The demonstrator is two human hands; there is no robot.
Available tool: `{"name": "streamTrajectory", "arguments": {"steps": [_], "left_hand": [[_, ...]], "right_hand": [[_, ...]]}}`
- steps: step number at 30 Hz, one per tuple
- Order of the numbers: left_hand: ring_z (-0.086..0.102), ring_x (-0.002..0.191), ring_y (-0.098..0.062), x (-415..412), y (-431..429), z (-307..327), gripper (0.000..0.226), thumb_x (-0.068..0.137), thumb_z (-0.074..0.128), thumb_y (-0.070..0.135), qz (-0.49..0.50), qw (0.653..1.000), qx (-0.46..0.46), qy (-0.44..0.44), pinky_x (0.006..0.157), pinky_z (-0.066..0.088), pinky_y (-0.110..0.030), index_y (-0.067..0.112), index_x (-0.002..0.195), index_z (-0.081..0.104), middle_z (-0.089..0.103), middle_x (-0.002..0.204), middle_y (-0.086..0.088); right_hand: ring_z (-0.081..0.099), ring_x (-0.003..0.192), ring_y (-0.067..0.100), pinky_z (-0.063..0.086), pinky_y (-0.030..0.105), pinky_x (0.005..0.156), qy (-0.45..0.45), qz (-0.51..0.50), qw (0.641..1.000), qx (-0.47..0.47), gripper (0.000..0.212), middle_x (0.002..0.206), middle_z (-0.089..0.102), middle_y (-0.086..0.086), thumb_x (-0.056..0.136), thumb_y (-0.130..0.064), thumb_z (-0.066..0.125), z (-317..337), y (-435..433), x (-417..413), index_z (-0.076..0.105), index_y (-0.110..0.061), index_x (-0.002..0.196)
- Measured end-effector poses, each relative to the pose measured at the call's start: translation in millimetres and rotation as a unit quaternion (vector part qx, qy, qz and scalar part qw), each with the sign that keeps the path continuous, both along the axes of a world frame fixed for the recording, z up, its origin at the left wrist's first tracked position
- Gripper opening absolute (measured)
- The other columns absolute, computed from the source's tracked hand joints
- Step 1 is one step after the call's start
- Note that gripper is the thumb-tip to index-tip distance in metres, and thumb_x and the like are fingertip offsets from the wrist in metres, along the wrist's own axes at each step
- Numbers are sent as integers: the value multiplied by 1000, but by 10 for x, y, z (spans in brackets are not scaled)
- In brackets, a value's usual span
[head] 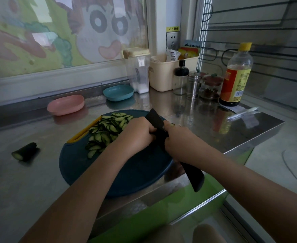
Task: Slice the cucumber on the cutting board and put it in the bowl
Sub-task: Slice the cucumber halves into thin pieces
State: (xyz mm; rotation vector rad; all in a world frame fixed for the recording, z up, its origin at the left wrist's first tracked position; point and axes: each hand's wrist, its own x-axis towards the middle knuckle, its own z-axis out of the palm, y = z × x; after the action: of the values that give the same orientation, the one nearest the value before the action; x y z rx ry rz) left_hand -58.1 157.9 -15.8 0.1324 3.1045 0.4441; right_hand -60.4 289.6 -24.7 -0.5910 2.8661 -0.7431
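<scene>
Over the round dark-blue cutting board [135, 172] both hands meet at the knife [155, 120]; the right hand [177, 140] is wrapped tight around it where blade joins handle, fingers curled right round, and the long black handle sticks out behind the wrist and past the counter's edge; the black blade points up and away, towards the back of the counter. The left hand [137, 133] sits just beside it, knuckles up and fingers curled in hard against the flat of the blade; whether those fingers pinch a piece of cucumber or just press on the knife, I cannot tell, since the hand hides what is under it.

To the left of the hands, the cucumber slices [107, 130] lie in a loose heap across the far-left part of the board, thin and overlapping, reaching up to the board's yellow grip [82, 132]; none are in a bowl. A dark cucumber end [25, 151] lies alone on the steel counter [21, 181], well apart from the board on the left.

Behind the board, a pink bowl [66, 104] sits near the board's far edge; a blue bowl [118, 92] sits further back and to its right; a cream basket [168, 72] and a yellow-capped sauce bottle [236, 76] stand at the back right.
</scene>
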Motion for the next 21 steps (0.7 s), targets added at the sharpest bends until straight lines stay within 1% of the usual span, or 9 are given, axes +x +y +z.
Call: {"name": "streamTrajectory", "arguments": {"steps": [4,7,9,12,13,15,17,19,21], "left_hand": [[62,95,-21,-13,-20,24,22,90,59,20,23,1000,12,-11,76,43,-27,18,109,71,68,102,-6],[61,96,-18,-17,-21,48,27,88,63,20,24,999,20,-15,77,43,-26,21,115,69,67,106,-2],[61,98,-18,-19,-20,45,31,87,64,21,30,999,24,-14,79,44,-27,22,118,68,67,109,-1],[62,94,-20,-12,-11,35,26,85,67,22,33,999,24,0,74,45,-27,20,111,71,69,103,-4],[63,92,-21,-9,-7,31,23,85,67,21,37,999,28,6,73,44,-27,19,107,73,69,100,-5],[63,92,-21,-2,-3,31,20,85,66,21,45,998,32,9,75,45,-28,16,103,74,70,98,-7],[63,90,-21,-3,-3,30,19,85,66,21,43,999,28,6,74,46,-29,17,101,75,70,95,-6],[64,87,-20,0,-4,30,17,83,68,21,38,999,31,14,71,44,-29,17,98,76,70,91,-6],[64,86,-20,8,-3,27,17,83,68,21,35,999,28,17,71,44,-28,17,98,76,71,91,-5]], "right_hand": [[46,74,19,38,25,59,8,3,1000,15,47,95,51,11,90,-5,40,-12,40,-7,35,-10,136],[48,78,20,40,26,62,5,0,1000,8,52,97,53,11,88,-4,40,-1,104,-11,35,-15,139],[52,69,19,41,23,54,-10,2,1000,-20,51,91,52,7,87,-3,40,15,144,-14,39,-20,136],[51,60,14,45,23,48,-8,3,999,-34,43,86,52,4,87,-5,39,54,183,-18,44,-17,129],[51,59,13,46,22,44,-8,4,999,-39,43,84,52,4,87,-5,39,71,191,-13,45,-17,127],[50,58,11,44,15,37,-10,10,999,-46,43,80,50,1,86,-5,39,102,200,1,45,-18,127],[51,58,12,45,16,38,-13,15,999,-43,43,79,49,0,87,-5,40,128,207,19,45,-18,128],[52,60,14,49,23,46,-18,14,999,-42,44,81,50,2,87,-5,40,154,214,40,45,-18,128],[52,60,14,50,26,49,-21,13,999,-42,44,80,50,3,87,-5,40,176,223,54,45,-18,128]]}}
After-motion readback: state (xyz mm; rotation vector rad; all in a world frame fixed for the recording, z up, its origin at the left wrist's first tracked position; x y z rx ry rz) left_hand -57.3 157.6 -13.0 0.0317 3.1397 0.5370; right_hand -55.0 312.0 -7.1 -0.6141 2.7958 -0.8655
